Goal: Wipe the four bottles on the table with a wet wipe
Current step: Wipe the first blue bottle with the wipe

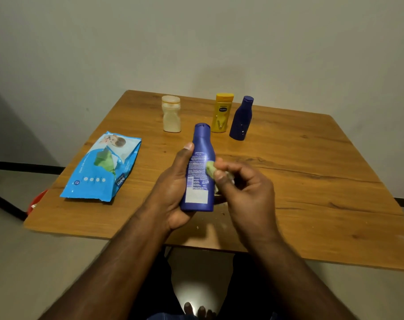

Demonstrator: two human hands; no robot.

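Four bottles are in view, three standing on the wooden counter (289,172) and one held above it. The left hand (173,190) grips the blue bottle (200,167) from its left side, thumb lying up along the bottle's shoulder and the palm cupping the base; the bottle stands nearly upright with its printed back label facing the camera and its cap pointing away. The right hand (245,183) pinches a small, crumpled wet wipe (209,169), pale green-white, between thumb and fingertips and presses it against the right edge of the blue bottle, about midway up the label. This hand is slightly blurred, so the exact lie of its fingers is hard to tell.

Toward the far edge of the counter stand the other three. The translucent white bottle (171,114) is on the left, well apart from the rest. The yellow bottle (222,113) stands upright to the right, and the dark blue bottle (240,118) stands just beside it, on its right. On the left part of the counter lies a blue wet-wipe pack (101,167), flat, with its flap open and a green wipe showing. A red object (35,203) peeks out below the counter's left edge, too hidden to identify.
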